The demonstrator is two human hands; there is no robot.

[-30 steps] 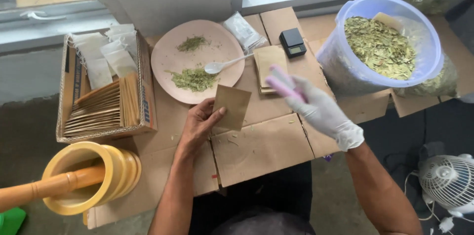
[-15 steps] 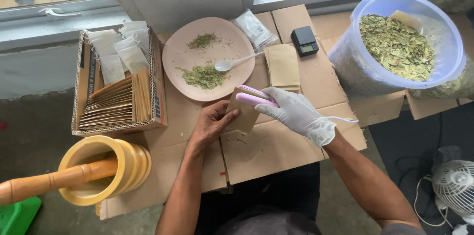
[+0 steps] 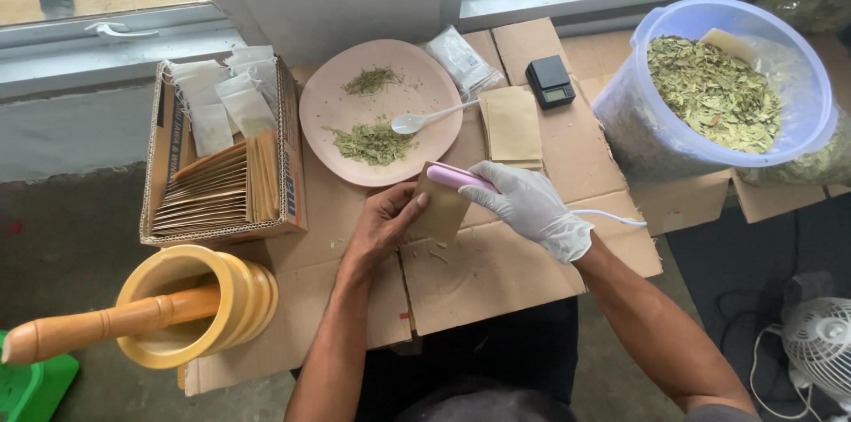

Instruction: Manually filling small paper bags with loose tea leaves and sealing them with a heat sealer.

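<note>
Since a moment ago my right hand (image 3: 530, 206) brings the pink sealer (image 3: 461, 177) onto the pouch (image 3: 441, 209); left hand (image 3: 386, 225) fingers grip it above the table (image 3: 496, 271). I'd clamp squarely across the mouth.

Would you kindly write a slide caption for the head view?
Bare left hand steadies a brown paper pouch while gloved right hand clamps a pink sealer on it.

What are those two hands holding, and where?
Left hand holds the small brown paper pouch by its left edge; gloved right hand grips the pink corded tool's handle.
</note>
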